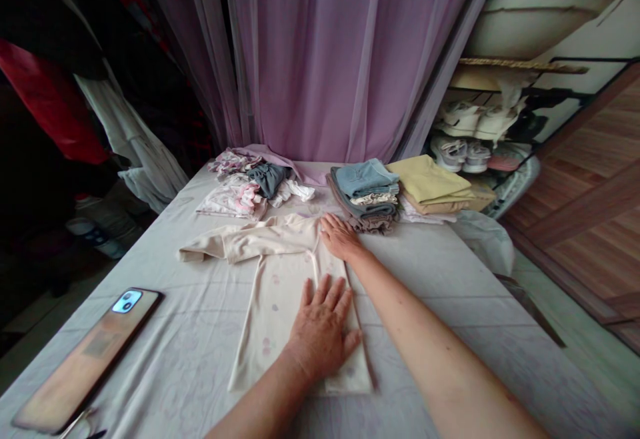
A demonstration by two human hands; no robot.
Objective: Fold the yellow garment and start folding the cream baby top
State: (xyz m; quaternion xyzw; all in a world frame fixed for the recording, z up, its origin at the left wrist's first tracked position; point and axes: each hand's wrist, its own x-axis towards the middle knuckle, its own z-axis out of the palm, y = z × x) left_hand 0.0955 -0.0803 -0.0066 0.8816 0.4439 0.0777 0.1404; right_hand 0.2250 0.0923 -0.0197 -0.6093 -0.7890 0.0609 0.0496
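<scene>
A cream shirt [280, 305] with small faint prints lies spread on the table, its left sleeve [203, 245] stretched out to the side. On the right, part of the garment appears folded inward. My left hand [323, 325] rests flat on the shirt's lower body, fingers apart and pointing away from me. Farther up, my right hand [343, 235] lies with its fingers extended on the shirt's upper right edge, beside the stacked clothes. Neither hand grips anything. Some of the fabric under both palms is hidden.
Behind the shirt are a loose clothes pile [240, 189], a folded stack with blue on top [365, 179] and a yellow-topped stack [433, 182]. A phone [93, 359] lies at the left on the table [195, 332]. Purple curtains [320, 59] hang behind; shoes [460, 152] stand at right.
</scene>
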